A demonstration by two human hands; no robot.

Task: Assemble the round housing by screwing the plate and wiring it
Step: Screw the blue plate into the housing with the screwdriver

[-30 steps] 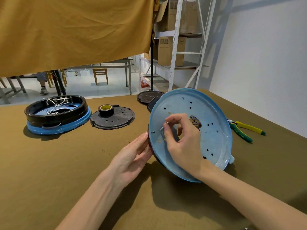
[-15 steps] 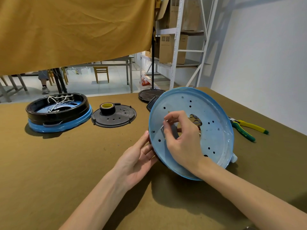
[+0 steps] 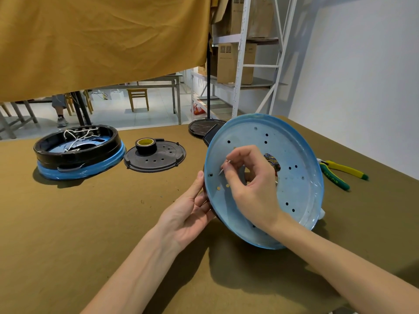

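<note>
A round blue housing (image 3: 297,155) stands tilted on its edge on the brown table, its holed inner face toward me, with coloured wires showing through the centre hole. My left hand (image 3: 188,214) holds its left rim, thumb on the front edge. My right hand (image 3: 251,184) is inside the dish and pinches a small metal screw (image 3: 225,167) between thumb and forefinger, its tip close to a hole at the left side. A black round plate (image 3: 156,158) lies flat further left.
A roll of black tape (image 3: 145,145) sits on the black plate. A second black-and-blue housing (image 3: 79,150) with white wires stands at far left. Green-yellow pliers (image 3: 340,173) lie to the right. Another dark disc (image 3: 201,128) lies behind the tilted housing.
My right hand has shifted slightly on the blue face, keeping the screw pinched near the left holes. The left hand keeps its hold on the rim.
</note>
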